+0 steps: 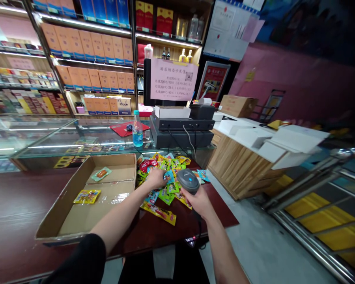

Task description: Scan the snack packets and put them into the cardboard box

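My right hand [199, 201] is wrapped round a dark grey barcode scanner [188, 180], its head over the right part of a heap of snack packets [165, 196]. My left hand [156, 178] is closed at the heap, on a small blue snack packet [168, 176] at its fingertips. A long yellow snack packet [159, 213] lies at the near side of the heap. To the left stands a shallow cardboard box [106, 189]. Inside it are a yellow snack packet [87, 196] and a clear-and-green packet [101, 173] with a brown snack.
Behind the dark red table [14, 205] runs a glass counter [59, 136]. On it stand a blue-tinted bottle [137, 130] and a black cash drawer [182, 136]. A monitor [147, 81] bears a pink notice. A wooden counter [236, 165] and metal railing [307, 213] are at right.
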`<state>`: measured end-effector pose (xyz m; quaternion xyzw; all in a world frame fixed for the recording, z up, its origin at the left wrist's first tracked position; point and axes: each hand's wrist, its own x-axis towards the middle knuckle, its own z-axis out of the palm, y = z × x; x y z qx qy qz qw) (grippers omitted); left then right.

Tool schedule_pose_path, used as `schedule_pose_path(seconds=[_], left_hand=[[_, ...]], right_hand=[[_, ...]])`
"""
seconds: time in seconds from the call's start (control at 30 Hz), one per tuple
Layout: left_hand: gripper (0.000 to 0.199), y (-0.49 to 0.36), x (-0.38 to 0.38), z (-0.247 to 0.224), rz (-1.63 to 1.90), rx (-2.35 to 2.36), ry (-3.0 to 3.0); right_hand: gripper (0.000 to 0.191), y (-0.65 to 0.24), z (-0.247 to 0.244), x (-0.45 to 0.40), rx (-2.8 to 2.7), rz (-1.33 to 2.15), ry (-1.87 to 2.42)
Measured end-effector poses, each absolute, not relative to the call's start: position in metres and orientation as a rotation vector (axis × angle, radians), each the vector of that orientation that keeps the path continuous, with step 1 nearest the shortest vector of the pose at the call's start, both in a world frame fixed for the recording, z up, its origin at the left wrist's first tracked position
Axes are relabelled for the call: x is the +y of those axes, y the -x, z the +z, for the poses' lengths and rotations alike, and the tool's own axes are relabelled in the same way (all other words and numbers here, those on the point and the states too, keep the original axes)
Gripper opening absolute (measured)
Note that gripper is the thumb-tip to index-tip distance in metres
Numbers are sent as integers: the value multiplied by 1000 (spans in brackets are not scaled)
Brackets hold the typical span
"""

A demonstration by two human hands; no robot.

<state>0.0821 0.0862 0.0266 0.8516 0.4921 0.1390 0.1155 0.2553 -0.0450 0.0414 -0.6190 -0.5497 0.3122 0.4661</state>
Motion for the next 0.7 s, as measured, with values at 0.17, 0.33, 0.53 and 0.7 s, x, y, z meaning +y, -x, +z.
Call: schedule_pose_path(seconds=[0.17, 0.33, 0.53, 0.7], left_hand=[[25, -68, 96, 36, 776, 1251, -2019], [45, -57, 109, 42, 1025, 1010, -1290], [48, -52, 108, 53, 1043, 920, -1093], [44, -52, 106, 56, 1020, 919, -1058]], right_hand=[[23, -249, 48, -48, -1362, 816, 1535], [18, -242, 49, -50, -1449, 812, 1504], [20, -238, 39, -48, -1547, 799, 1504], [20, -237, 37, -47, -1543, 816, 1537]])
